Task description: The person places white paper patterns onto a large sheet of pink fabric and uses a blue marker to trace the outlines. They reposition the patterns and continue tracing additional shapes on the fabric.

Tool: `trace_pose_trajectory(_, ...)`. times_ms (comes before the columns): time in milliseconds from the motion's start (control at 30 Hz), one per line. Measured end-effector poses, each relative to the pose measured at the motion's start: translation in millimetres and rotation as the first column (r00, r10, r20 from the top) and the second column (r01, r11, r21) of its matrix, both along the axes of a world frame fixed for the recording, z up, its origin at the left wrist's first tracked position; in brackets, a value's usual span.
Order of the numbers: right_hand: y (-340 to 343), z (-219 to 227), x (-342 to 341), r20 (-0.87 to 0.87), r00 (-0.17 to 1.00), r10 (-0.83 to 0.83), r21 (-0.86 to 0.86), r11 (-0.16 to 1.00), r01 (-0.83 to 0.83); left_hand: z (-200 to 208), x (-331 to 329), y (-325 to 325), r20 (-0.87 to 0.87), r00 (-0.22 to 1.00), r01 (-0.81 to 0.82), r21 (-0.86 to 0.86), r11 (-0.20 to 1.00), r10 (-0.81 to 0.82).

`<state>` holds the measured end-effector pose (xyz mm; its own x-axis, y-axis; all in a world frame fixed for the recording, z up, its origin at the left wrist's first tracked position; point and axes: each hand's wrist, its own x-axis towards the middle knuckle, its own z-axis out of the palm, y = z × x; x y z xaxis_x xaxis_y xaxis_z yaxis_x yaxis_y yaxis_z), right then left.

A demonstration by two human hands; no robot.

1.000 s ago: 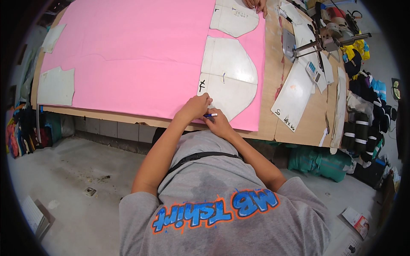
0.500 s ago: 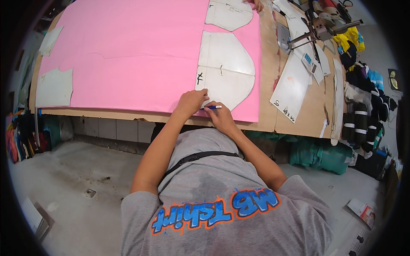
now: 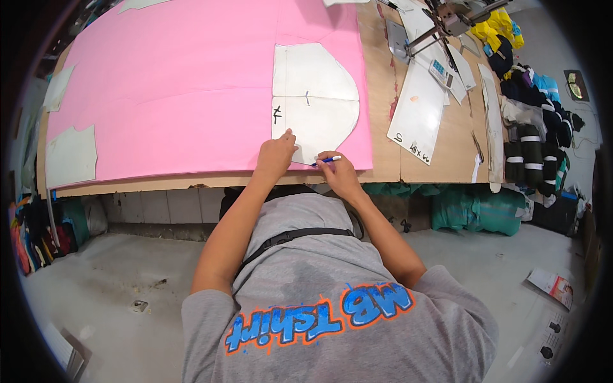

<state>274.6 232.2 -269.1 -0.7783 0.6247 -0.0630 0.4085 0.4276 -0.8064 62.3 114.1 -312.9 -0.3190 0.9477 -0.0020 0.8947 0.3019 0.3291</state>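
A white sleeve-shaped pattern piece (image 3: 319,76) with a curved right side lies on pink fabric (image 3: 179,121) near the table's front edge. My left hand (image 3: 276,157) rests on the piece's lower left part, fingers stretched out and pressing it down. My right hand (image 3: 341,175) pinches a blue-and-white pen (image 3: 331,159). The pen's tip is at the piece's lower edge, right of my left hand; any fresh line there is too small to make out.
Other white pattern pieces (image 3: 71,155) lie at the fabric's left end. On the brown tabletop (image 3: 377,147) to the right are a long white pattern (image 3: 418,115), a calculator (image 3: 441,73) and a metal-armed device (image 3: 447,25). Dark fabric rolls (image 3: 531,153) stand beyond the table.
The pen and my right hand have moved right along the pattern's lower edge. The second pattern piece above has been moved away, and the other person's hand is out of view.
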Motion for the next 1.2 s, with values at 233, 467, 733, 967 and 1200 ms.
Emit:
trace_pose_trajectory(233,20.5,8.1,9.8,0.098,0.992,0.077,-0.011,0.997,-0.077,23.0,3.1,17.8,-0.018,1.0,0.007,-0.034,0.999,-0.008)
trace_pose_trajectory(467,24.9,18.6,9.2,0.096,0.987,0.128,0.031,0.991,-0.132,30.9,-3.5,47.4,0.09,0.994,0.055,0.09,0.994,-0.063)
trace_pose_trajectory(733,24.9,12.8,21.1,0.049,0.993,0.108,-0.088,0.991,-0.103,10.5,0.0,85.0,0.038,0.972,0.227,0.117,0.967,-0.233)
trace_pose_trajectory(967,29.9,1.9,26.1,-0.011,0.996,0.084,-0.125,0.989,-0.085,6.8,6.9,94.9,0.009,0.969,0.245,-0.02,0.969,-0.245)
trace_pose_trajectory(1200,36.2,2.9,22.7,0.035,0.995,0.095,-0.198,0.977,-0.086,2.8,7.1,97.9,-0.074,0.976,0.203,-0.056,0.978,-0.207)
